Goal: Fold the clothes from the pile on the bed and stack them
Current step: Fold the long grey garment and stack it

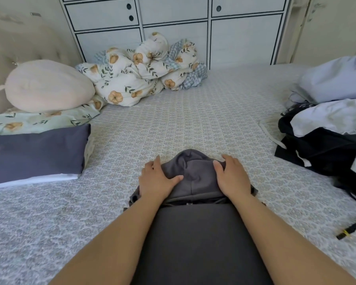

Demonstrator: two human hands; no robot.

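Observation:
A dark grey hooded garment (195, 233) lies flat on the bed (193, 124) right in front of me, its hood (195, 169) pointing away. My left hand (155, 179) rests on the hood's left side with fingers spread. My right hand (231, 175) lies flat on the hood's right side, fingers straight. A pile of clothes (329, 124), pale blue, white and black, sits at the bed's right edge. At the left lies a folded stack (35, 153), dark blue-grey on top with white beneath.
A floral duvet (144, 73) is bunched at the far side against white drawers (173, 23). A cream plush pillow (47, 85) and a floral pillow (41, 120) sit far left. A black strap with a yellow tag (349, 229) lies near right.

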